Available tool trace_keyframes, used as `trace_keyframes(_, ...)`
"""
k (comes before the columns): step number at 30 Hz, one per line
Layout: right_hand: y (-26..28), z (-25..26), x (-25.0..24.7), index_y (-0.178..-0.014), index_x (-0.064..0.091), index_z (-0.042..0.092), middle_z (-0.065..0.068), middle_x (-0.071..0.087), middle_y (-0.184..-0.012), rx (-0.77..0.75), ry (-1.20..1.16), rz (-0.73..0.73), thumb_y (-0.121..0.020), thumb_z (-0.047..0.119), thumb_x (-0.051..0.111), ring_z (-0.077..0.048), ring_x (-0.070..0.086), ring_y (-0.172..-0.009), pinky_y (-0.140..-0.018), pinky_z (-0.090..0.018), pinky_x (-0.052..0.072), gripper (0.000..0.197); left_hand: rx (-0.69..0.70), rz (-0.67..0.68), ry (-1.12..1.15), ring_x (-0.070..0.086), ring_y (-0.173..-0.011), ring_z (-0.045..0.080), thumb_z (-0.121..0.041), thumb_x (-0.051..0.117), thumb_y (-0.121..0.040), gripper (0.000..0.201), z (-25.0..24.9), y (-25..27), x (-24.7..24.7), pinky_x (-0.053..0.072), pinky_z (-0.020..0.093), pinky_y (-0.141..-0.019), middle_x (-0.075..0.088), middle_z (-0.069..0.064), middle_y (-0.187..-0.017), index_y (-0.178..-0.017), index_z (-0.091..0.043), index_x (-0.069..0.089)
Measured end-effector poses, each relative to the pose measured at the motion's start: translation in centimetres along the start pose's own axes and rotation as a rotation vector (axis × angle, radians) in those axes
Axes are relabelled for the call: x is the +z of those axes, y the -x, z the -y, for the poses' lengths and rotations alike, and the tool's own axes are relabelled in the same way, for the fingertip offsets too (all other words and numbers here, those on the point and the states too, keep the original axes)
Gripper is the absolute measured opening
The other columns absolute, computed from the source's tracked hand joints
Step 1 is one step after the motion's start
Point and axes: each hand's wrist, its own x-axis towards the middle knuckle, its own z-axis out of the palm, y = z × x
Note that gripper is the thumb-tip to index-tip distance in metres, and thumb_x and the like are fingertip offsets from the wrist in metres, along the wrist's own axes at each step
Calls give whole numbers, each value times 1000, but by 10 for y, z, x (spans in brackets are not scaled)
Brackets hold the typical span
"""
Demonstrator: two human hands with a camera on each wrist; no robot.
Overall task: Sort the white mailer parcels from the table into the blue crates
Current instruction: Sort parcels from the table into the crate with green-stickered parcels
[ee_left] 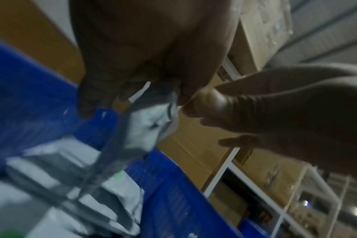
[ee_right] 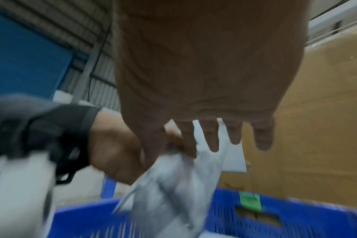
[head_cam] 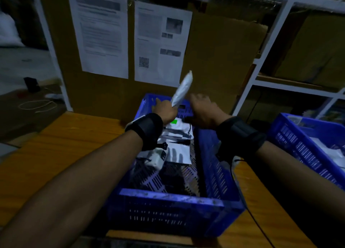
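My left hand (head_cam: 166, 108) grips the lower end of a white mailer parcel (head_cam: 182, 88), which sticks up and away over the far end of the blue crate (head_cam: 168, 203). In the left wrist view its fingers (ee_left: 88, 99) curl round the crumpled parcel (ee_left: 151, 122). My right hand (head_cam: 200, 103) hovers just right of the parcel with straight, spread fingers (ee_right: 212, 138) and holds nothing; whether it touches the parcel (ee_right: 173, 185) I cannot tell. Several white mailers (head_cam: 177, 135) lie in the crate's far half.
A second blue crate (head_cam: 300, 143) with white parcels stands at the right on the wooden table (head_cam: 65, 141). A cardboard board (head_cam: 214, 61) with printed sheets rises right behind the crate. White shelving (head_cam: 270, 83) stands to the right.
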Motion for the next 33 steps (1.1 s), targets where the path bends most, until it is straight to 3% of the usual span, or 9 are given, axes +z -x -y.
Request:
trace_keyframes(3,0,3,-3,-152,13,8,-18,15,-158,74,61,-160,-84,28,73,-40,16,-145,-111,-60,28,93,54,82,-227,1,-149,47,-31,39,-104,45,7,-3,4,16,60,-117,4,32,-160,-133,3,47)
trace_keyframes(6,-10,8,8,-154,5,14,-20,0,-161,87,165,-137,-83,22,73,-45,1,-147,-114,-66,16,98,67,133,-313,-3,-150,46,-27,40,-104,47,10,4,10,12,65,-115,-8,21,-164,-146,-5,37)
trace_keyframes(9,-23,11,26,-151,20,14,-16,12,-160,47,275,25,-86,26,67,-42,-1,-148,-112,-71,5,81,114,139,-418,-2,-150,44,-24,43,-103,50,13,13,18,13,69,-113,-11,11,-166,-150,-14,31)
trace_keyframes(12,-34,14,46,-147,29,15,-13,29,-155,56,268,149,-89,31,60,-38,8,-149,-108,-75,0,67,173,105,-490,1,-151,43,-23,45,-102,50,21,12,26,13,70,-112,-8,7,-167,-149,-21,31)
trace_keyframes(17,-42,10,88,-137,35,9,-17,46,-141,135,100,315,-92,28,55,-36,39,-135,-109,-73,14,52,145,147,-565,0,-151,42,-30,49,-101,65,33,8,46,11,71,-112,-6,7,-167,-157,-33,16)
trace_keyframes(24,-40,1,147,-145,29,11,-18,35,-150,161,-32,416,-92,32,52,-40,37,-136,-106,-61,33,61,103,187,-699,-12,-150,43,-20,25,-105,57,54,2,87,-2,70,-113,-10,15,-165,-158,-9,9)
trace_keyframes(27,-40,2,168,-135,36,9,-23,45,-141,123,-63,391,-91,38,50,-42,45,-129,-103,-57,38,55,103,182,-726,-13,-149,45,-18,16,-107,54,64,-1,94,-4,67,-115,-12,19,-164,-157,-1,5)
trace_keyframes(29,-41,3,181,-139,31,13,-20,44,-142,126,-83,375,-87,41,48,-42,44,-129,-103,-59,36,61,106,158,-727,-12,-148,48,-18,18,-107,55,74,-5,98,-3,63,-117,-12,21,-163,-156,3,3)
trace_keyframes(33,-38,-3,211,-155,4,15,-21,16,-159,136,-52,435,-91,39,50,-49,23,-141,-114,-58,20,82,94,181,-712,-15,-147,49,-14,18,-107,55,89,-10,105,-2,58,-119,-17,21,-162,-155,4,-3)
